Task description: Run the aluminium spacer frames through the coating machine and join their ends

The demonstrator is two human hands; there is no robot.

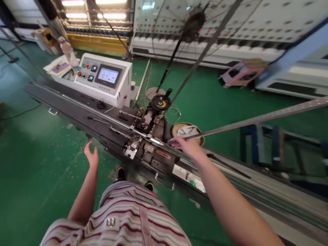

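So my right hand (186,145) is pinching the near end of a long thin metal strip (256,119), which runs off to the right, away from both hands. My left hand (91,156) is open with fingers spread, holding nothing, hanging over the green floor (38,164) well apart from the strip. Just past my right hand sits the machine head (147,131) on a long dark worktop (77,109). Further left there's one white control box (105,78) with one screen. One round tub (188,131) sits behind my right hand.
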